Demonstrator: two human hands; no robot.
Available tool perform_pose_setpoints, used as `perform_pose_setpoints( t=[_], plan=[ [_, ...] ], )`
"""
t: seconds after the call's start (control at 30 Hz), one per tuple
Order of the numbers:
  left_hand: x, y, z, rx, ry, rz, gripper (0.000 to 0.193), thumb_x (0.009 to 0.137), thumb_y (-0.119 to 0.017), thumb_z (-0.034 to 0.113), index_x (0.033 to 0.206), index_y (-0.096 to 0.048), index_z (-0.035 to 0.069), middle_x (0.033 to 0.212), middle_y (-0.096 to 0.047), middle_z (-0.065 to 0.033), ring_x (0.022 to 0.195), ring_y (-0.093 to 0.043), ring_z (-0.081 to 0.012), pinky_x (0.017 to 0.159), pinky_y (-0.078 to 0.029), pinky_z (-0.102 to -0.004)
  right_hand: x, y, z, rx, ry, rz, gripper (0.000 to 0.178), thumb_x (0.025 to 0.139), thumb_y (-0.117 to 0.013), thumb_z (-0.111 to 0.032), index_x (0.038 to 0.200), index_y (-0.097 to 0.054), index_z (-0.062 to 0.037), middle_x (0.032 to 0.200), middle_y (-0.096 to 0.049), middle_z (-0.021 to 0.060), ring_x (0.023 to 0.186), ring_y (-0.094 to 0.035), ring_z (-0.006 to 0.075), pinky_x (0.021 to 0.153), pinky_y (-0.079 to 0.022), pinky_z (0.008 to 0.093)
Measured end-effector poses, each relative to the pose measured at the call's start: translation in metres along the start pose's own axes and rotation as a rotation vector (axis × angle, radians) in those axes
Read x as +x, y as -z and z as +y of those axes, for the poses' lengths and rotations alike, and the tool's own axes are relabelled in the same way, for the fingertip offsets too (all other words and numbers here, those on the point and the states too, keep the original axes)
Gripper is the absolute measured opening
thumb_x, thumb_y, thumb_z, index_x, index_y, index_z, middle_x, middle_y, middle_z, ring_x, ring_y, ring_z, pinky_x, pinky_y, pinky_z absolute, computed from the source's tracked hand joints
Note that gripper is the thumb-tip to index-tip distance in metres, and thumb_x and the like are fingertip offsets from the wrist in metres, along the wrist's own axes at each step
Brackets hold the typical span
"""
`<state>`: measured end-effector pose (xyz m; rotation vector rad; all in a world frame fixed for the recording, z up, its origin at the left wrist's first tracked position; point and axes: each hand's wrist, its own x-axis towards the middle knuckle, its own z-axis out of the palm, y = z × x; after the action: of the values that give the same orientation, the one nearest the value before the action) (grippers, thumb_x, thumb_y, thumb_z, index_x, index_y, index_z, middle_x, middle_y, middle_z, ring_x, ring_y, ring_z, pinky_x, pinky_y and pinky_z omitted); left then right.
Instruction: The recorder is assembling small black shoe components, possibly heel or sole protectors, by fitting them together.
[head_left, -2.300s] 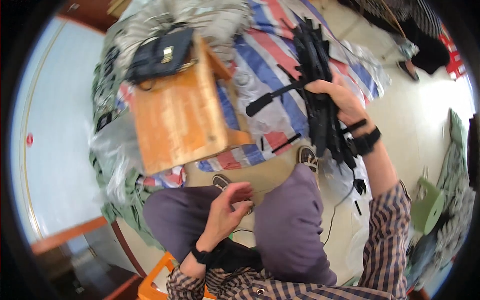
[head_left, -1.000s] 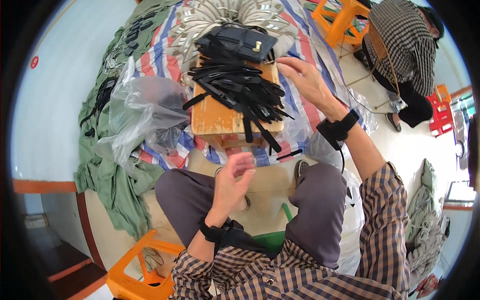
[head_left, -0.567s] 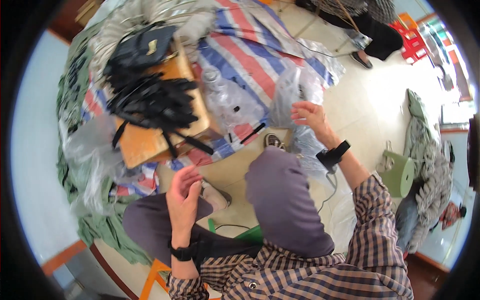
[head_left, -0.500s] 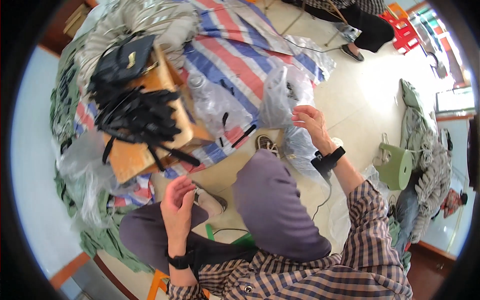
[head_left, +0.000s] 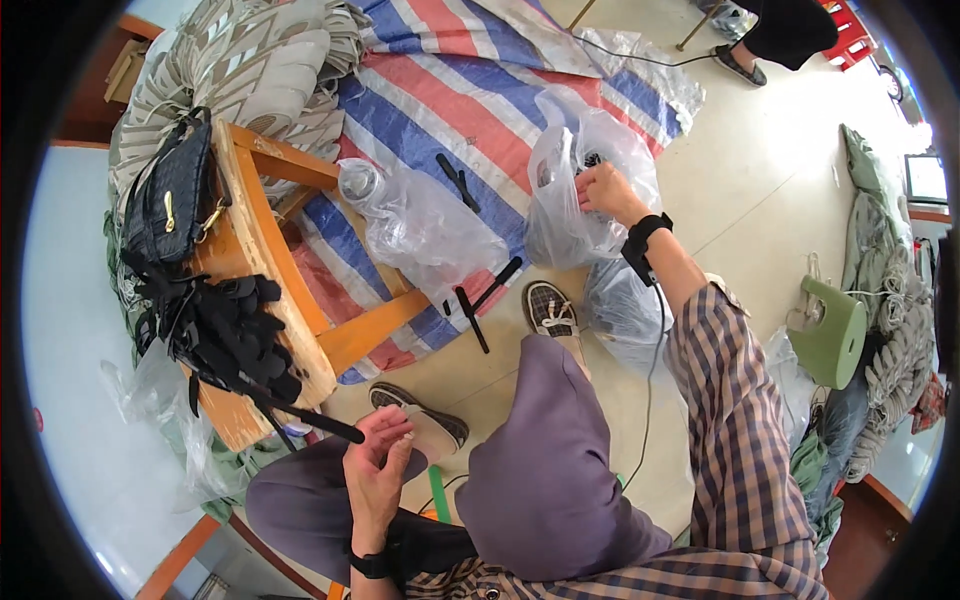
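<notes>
"Sheet (head_left: 445, 100) spreads under the stool (head_left: 230, 262) and the clear bag (head_left: 553, 225). What has just changed?"

"The right hand (head_left: 605, 192). A moment ago it is apart from the bag's mouth; now its fingers dip over it, at the sheet's near right edge. I'd judge the work is at the bag now, not at the stool."

"And the black strips (head_left: 225, 335)?"

"Heaped on the stool's near half, below the purse (head_left: 170, 195), one jutting past the near edge. In the earliest view the right hand grips that bunch aloft; now the heap lies clear of it."

"Does the right hand have hold of anything?"

"Its fingers are bent and slightly parted; I cannot tell whether they pinch anything in there."

"The left hand (head_left: 378, 475)?"

"Loosely curled, fingers well short of a fist, nothing visibly gripped. The jutting strip's tip meets its fingertips in the view, nearer than half a second ago; whether they touch, I cannot tell."
</notes>
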<state>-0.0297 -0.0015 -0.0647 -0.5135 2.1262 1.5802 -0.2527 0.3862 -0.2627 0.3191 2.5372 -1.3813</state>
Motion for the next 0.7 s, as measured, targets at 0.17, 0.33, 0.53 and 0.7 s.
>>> perform_pose_setpoints(
  t=[0.17,0.33,0.53,0.7],
  plan=[
    [0.005,-0.005,0.004,0.056,0.062,-0.008,0.037,0.083,-0.055,-0.001,0.119,-0.049,-0.002,0.107,-0.059,-0.0143,0.099,-0.061,-0.0228,0.086,-0.047,-0.0323,0.014,-0.004,0.015,-0.688,0.265,0.204,0.016,0.074,-0.055,-0.003,0.087,-0.066,-0.0031,0.093,-0.065,0.0182,0.085,-0.063,0.0369,0.077,-0.051,0.0423],
    [0.003,-0.004,0.004,-0.007,0.087,0.007,0.036,0.083,-0.057,0.000,0.119,-0.049,0.000,0.107,-0.059,-0.0140,0.100,-0.060,-0.0216,0.088,-0.047,-0.0321,0.017,0.007,-0.008,-1.089,0.110,-0.002,0.017,0.077,-0.058,-0.008,0.092,-0.067,-0.0084,0.095,-0.066,0.0143,0.091,-0.064,0.0306,0.077,-0.052,0.0391],
    [0.007,-0.006,0.003,0.056,0.100,-0.039,0.037,0.083,-0.058,-0.001,0.118,-0.048,0.000,0.110,-0.058,-0.0141,0.101,-0.059,-0.0218,0.088,-0.047,-0.0328,0.028,-0.008,-0.026,-1.232,0.086,-0.269,0.025,0.076,-0.061,-0.008,0.100,-0.065,-0.0096,0.098,-0.065,0.0142,0.095,-0.063,0.0273,0.079,-0.051,0.0358],
    [0.008,-0.007,0.003,0.034,0.110,-0.045,0.037,0.083,-0.055,-0.004,0.118,-0.048,0.000,0.110,-0.058,-0.0144,0.101,-0.059,-0.0222,0.088,-0.047,-0.0328,0.028,-0.026,0.010,-0.940,0.405,-0.055,0.042,0.078,-0.063,-0.016,0.116,-0.049,-0.0070,0.113,-0.054,0.0201,0.109,-0.054,0.0287,0.091,-0.045,0.0359]
  ],
)
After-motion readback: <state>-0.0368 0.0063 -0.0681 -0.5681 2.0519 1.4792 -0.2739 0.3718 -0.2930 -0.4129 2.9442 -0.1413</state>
